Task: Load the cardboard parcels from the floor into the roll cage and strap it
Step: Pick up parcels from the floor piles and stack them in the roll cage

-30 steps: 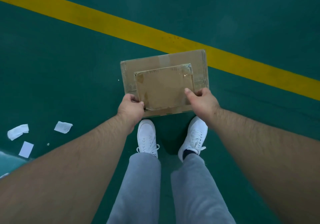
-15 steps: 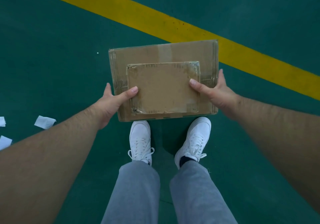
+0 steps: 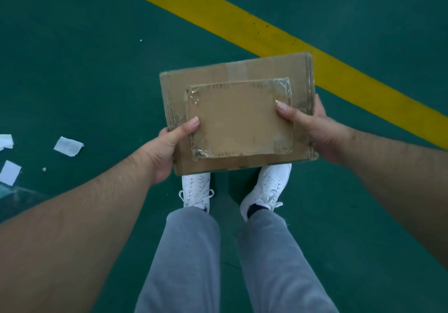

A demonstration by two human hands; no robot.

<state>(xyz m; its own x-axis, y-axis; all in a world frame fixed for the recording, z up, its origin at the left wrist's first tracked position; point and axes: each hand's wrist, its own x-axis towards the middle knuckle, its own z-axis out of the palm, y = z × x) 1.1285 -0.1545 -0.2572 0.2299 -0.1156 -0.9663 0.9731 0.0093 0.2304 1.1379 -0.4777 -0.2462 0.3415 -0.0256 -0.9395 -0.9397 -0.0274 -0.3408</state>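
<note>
Two stacked parcels, small flat parcel (image 3: 241,121) on the bigger box (image 3: 208,76), held up over the green floor (image 3: 72,58). Left hand (image 3: 167,150) and right hand (image 3: 317,133) clamp the sides, thumbs pinning the top one.

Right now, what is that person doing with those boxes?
A person holds two stacked parcels off the green floor, above their white shoes: a small flat brown cardboard parcel lying on a larger brown cardboard box. The left hand grips the left side and the right hand the right side, each thumb pressing on the small parcel. No roll cage is in view.
</note>
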